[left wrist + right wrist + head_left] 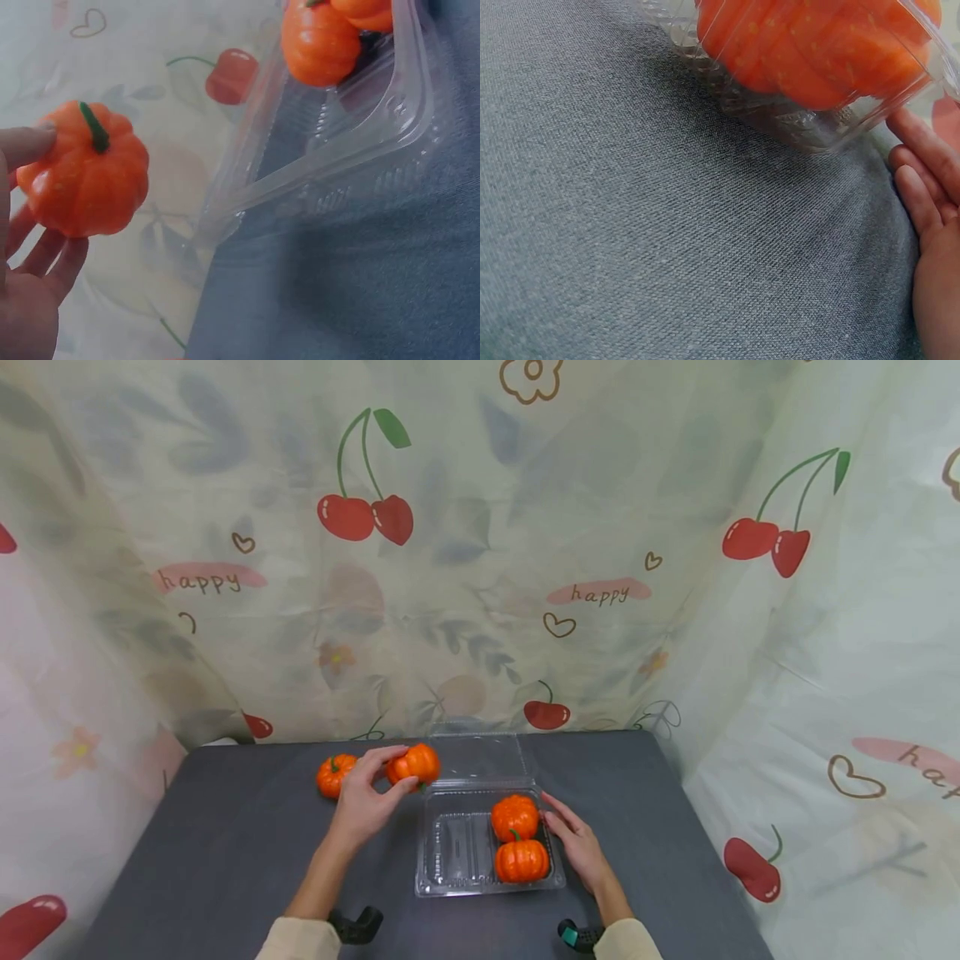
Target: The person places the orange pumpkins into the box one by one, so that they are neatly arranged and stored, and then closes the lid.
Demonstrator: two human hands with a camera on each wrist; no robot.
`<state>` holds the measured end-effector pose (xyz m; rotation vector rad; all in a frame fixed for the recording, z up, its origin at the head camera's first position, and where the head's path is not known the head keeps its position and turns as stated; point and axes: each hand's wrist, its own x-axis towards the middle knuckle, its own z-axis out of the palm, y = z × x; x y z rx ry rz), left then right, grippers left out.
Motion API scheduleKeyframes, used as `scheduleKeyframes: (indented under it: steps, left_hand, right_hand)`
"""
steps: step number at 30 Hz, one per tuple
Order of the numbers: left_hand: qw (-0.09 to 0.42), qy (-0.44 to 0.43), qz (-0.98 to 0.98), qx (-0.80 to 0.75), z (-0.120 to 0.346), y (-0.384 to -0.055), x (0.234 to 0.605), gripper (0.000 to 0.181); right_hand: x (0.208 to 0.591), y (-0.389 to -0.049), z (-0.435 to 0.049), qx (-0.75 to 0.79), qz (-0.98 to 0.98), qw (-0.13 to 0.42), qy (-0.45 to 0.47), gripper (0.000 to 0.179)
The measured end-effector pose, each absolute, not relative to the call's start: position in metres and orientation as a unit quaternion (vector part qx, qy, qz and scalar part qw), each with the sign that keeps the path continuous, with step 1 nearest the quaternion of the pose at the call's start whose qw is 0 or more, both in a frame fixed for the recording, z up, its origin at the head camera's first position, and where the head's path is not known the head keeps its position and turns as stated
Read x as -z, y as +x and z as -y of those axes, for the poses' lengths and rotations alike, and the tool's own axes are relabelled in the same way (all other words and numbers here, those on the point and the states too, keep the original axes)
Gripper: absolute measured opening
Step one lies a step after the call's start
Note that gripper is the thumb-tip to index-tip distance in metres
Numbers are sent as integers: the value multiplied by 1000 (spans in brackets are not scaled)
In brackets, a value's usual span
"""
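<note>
A small orange pumpkin (417, 763) with a green stem is held between the thumb and fingers of my left hand (365, 803), raised beside the back left of a clear plastic clamshell box (452, 852). Its lid (480, 758) lies folded back behind it. Two more pumpkins, one at the back (513, 817) and one at the front (522, 862), sit in the box's right half. My right hand (579, 845) is at the box's right side, fingers extended along the wall. In the right wrist view its fingertips (901, 126) meet the box's corner.
Another orange pumpkin (333, 777) stands on the dark grey tablecloth (225, 843), left of the box and behind my left hand. A pale curtain (465, 568) printed with cherries hangs along the table's back edge and both sides.
</note>
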<state>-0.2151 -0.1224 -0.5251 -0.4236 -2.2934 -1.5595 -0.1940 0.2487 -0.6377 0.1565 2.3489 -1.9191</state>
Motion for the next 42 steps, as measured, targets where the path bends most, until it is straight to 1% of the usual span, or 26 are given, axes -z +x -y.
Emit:
scheduleKeyframes:
  steps: [5,12,21,29,34,42]
  left_hand:
    - [132,-153,813,546,113,-214,527,47]
    - [112,-164,803,562,102,-215,539,56]
    - [86,-169,803,565,89,-213,553,53]
    - [66,-149,826,540,83,-212,558,48]
    - [40,-143,837,527,82,-211,561,48]
    - [50,-160,849,501,81,-212,572,50]
  right_hand:
    - [637,-194,-249,630,-773,51,49,49]
    - [636,-193,-250,631,-772,56,44,48]
    - [635,-193,-251,632,-771,55,48,49]
    - [636,-193,-250,637,-767,56,44,48]
    - [636,-193,-250,636,-769,54,45,48]
    - [636,-191,-250,635,-770,53,43,47]
